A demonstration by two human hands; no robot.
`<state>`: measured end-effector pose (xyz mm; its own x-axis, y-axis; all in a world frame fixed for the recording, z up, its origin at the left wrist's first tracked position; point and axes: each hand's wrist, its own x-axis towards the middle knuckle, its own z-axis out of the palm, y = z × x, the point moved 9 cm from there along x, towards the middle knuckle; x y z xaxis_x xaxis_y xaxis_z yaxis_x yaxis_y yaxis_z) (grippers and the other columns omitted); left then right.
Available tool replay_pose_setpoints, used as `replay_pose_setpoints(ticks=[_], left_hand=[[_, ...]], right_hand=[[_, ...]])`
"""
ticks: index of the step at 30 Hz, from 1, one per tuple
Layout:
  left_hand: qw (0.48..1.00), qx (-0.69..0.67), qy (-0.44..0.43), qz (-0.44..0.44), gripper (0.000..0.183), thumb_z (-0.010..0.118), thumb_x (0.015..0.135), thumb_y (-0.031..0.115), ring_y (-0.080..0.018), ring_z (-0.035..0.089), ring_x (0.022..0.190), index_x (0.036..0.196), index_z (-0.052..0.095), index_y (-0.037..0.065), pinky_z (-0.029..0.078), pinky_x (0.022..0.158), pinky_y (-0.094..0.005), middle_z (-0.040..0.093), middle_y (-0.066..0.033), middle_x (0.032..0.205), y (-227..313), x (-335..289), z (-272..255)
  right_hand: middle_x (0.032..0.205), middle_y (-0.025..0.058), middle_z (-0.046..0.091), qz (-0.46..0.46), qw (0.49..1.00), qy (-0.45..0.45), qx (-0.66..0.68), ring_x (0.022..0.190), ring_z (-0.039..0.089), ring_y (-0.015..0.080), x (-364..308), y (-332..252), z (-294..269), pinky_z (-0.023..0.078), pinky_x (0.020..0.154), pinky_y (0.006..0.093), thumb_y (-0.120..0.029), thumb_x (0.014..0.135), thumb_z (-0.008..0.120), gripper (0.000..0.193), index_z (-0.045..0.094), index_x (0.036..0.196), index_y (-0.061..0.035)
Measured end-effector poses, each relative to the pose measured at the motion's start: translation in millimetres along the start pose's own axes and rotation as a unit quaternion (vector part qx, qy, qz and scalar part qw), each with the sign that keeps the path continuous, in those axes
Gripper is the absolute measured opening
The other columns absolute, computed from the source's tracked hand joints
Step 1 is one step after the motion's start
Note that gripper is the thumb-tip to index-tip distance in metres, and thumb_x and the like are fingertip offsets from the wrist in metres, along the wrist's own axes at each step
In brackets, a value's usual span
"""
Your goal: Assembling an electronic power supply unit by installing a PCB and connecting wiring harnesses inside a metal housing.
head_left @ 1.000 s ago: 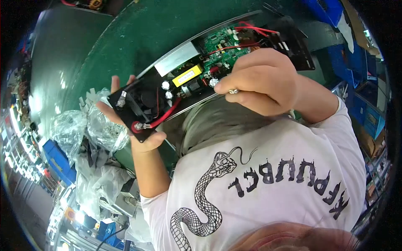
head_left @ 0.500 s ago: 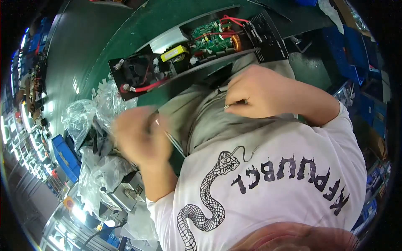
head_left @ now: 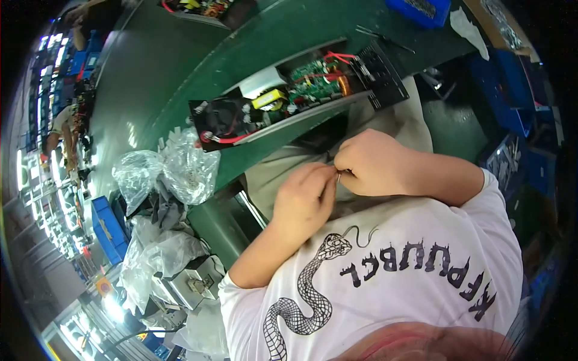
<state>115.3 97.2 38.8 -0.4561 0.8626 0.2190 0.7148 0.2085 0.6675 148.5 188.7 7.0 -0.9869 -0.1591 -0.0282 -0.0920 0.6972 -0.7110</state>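
Observation:
My left hand and my right hand meet in front of my shirt, fingertips together. In the right hand's pinch a small shiny piece shows, too small to name. The left hand's fingers are closed at the same spot, and what they hold, if anything, is hidden. Beyond the hands lies an open black electronics housing with a green circuit board, a yellow-wrapped transformer, a copper coil and red wires. Neither hand touches the housing.
Clear plastic bags sit at the left beside a blue bin. On the green bench are a pair of tweezers or similar thin tool, a blue tray of small parts and another open electronics unit at the far edge.
My left hand has swung in from the left, where it was blurred, and met my right hand. The view has shifted, showing more of the bench's far side.

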Motion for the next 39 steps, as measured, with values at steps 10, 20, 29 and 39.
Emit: replay_pose_setpoints(ticks=[10,20,29,39], left_hand=[[0.968,0.214,-0.091,0.098,0.044,0.060,0.078,0.008,-0.0258,0.065,0.092,0.120,0.061,-0.005,0.056,0.076,-0.0323,0.062,-0.0111,0.106,17.8,-1.4,18.2],[0.987,0.063,-0.150,-0.002,0.037,0.062,0.076,0.001,-0.0324,0.064,0.095,0.113,0.062,-0.001,0.054,0.086,-0.0365,0.064,-0.0153,0.105,-15.3,6.6,20.8],[0.984,0.113,-0.022,0.136,0.027,0.069,0.078,0.003,-0.0309,0.066,0.086,0.105,0.067,0.003,0.056,0.075,-0.0401,0.066,-0.0139,0.098,-15.1,8.4,1.5],[0.963,0.191,0.098,0.160,0.026,0.075,0.075,0.008,-0.0225,0.063,0.072,0.101,0.073,0.012,0.053,0.064,-0.0340,0.068,-0.0037,0.092,-56.1,19.6,8.2]], right_hand=[[0.082,0.0214,0.067,0.094,0.992,-0.056,0.063,0.081,0.065,0.0418,23.2,29.4,6.4,0.052,0.073,0.0492,-0.012,0.071,0.065,0.014,0.070,0.078,-0.0014],[0.085,0.0191,0.068,0.102,0.994,-0.027,0.012,0.085,0.066,0.0397,20.4,32.6,15.8,0.053,0.074,0.0493,-0.011,0.074,0.062,0.014,0.069,0.082,-0.0023],[0.086,0.0182,0.065,0.075,0.993,0.090,0.002,0.081,0.064,0.0394,15.3,36.1,0.7,0.051,0.069,0.0483,-0.019,0.083,0.062,0.017,0.067,0.082,-0.0019],[0.089,0.0144,0.068,0.031,0.975,0.216,0.034,0.074,0.066,0.0284,-8.9,57.4,-3.3,0.052,0.065,0.0338,-0.005,0.090,0.064,0.018,0.071,0.106,-0.0027]])
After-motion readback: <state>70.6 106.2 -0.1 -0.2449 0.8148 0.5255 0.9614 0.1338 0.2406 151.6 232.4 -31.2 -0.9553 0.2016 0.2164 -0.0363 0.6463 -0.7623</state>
